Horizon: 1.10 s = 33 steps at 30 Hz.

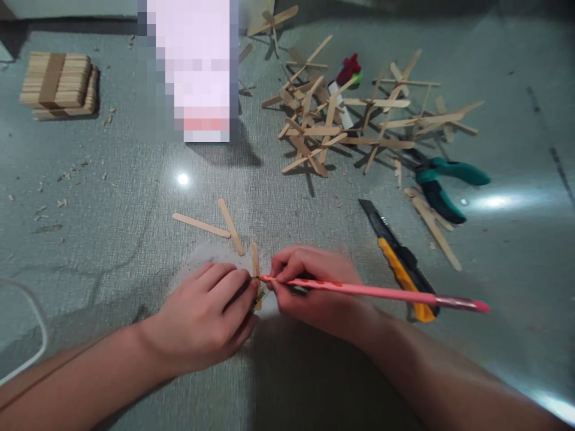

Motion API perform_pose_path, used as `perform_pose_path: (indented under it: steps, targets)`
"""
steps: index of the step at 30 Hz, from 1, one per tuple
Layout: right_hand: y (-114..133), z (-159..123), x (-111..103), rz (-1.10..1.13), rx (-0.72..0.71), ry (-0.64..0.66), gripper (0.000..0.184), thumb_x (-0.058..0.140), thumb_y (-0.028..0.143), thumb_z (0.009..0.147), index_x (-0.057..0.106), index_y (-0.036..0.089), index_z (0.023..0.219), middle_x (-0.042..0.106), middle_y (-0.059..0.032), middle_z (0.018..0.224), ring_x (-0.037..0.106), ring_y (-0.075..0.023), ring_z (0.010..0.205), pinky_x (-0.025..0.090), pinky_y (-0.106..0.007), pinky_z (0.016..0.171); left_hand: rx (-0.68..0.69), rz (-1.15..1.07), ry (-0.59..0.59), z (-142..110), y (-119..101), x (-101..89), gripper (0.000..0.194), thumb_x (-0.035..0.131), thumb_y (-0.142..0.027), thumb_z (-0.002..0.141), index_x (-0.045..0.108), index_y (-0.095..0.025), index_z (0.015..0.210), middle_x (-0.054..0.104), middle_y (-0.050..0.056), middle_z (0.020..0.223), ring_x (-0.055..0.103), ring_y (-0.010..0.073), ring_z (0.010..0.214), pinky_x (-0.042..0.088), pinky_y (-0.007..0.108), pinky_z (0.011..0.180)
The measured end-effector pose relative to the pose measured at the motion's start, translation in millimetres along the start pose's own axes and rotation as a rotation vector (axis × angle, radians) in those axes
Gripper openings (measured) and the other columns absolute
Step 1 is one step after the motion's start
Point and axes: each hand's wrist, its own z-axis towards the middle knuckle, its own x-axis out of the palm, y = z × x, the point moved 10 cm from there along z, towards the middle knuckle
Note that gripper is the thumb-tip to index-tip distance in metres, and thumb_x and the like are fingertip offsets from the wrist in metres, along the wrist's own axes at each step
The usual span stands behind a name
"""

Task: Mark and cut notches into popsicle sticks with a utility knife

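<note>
My right hand is closed around a pink pencil, its tip touching a wooden craft stick. My left hand has its fingers bent together and pins that stick on the table. A small piece with dark printed markings lies over the stick between my hands; what it is I cannot make out. Just beyond my left hand, one loose craft stick touches another craft stick at its end.
A banded stack of craft sticks lies far left. Crossed-stick pieces are heaped at the back. On the right are a yellow-black utility knife and green-handled pliers. A white cable curves at left. A blurred block stands behind.
</note>
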Motion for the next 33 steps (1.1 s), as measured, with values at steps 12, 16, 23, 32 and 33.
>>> perform_pose_path:
  steps: [12,16,23,32,33]
  targets:
    - [0.1,-0.7,0.3,-0.022,-0.011,-0.005,0.03,0.066,0.002,0.078,0.05,0.026,0.077,0.07,0.0062,0.075,0.068,-0.0106,0.064,0.053,-0.023,0.06,0.004,-0.001,0.008,-0.3,0.3,1.0,0.022,0.063,-0.021,0.099,0.073,-0.003,0.107,0.074,0.015,0.096,0.069,0.0297,0.087,0.062,0.045,0.069]
    - [2.0,-0.1,1.0,-0.024,-0.023,-0.004,0.029,0.065,0.002,0.079,0.05,0.027,0.077,0.071,0.0049,0.075,0.068,-0.0118,0.064,0.053,-0.025,0.059,0.004,0.002,0.017,-0.9,0.4,3.2,0.022,0.064,-0.022,0.098,0.073,-0.004,0.108,0.073,0.015,0.097,0.068,0.0291,0.088,0.062,0.045,0.07]
    - [-5.0,-1.2,-9.5,0.005,0.037,-0.074,0.028,0.072,0.006,0.08,0.054,0.026,0.076,0.073,0.0042,0.077,0.069,-0.0123,0.064,0.055,-0.026,0.06,0.009,0.009,0.022,-1.3,0.2,2.7,0.022,0.063,-0.021,0.099,0.072,-0.005,0.11,0.073,0.014,0.096,0.068,0.0278,0.089,0.062,0.043,0.073]
    - [-5.7,-0.7,-10.7,0.009,0.033,-0.075,0.026,0.072,0.006,0.081,0.056,0.025,0.076,0.072,0.0038,0.078,0.069,-0.0121,0.066,0.055,-0.026,0.061,0.016,0.022,0.018,-3.6,-0.3,1.8,0.023,0.065,-0.023,0.099,0.072,-0.005,0.111,0.074,0.014,0.098,0.068,0.0277,0.088,0.058,0.042,0.07]
    - [-6.1,-0.6,-10.4,0.018,0.035,-0.07,0.025,0.072,0.006,0.081,0.056,0.026,0.076,0.072,0.0038,0.078,0.069,-0.0122,0.066,0.055,-0.026,0.061,0.017,0.028,0.021,-3.9,0.0,1.8,0.023,0.065,-0.024,0.099,0.072,-0.005,0.111,0.074,0.013,0.098,0.068,0.0269,0.088,0.057,0.042,0.07]
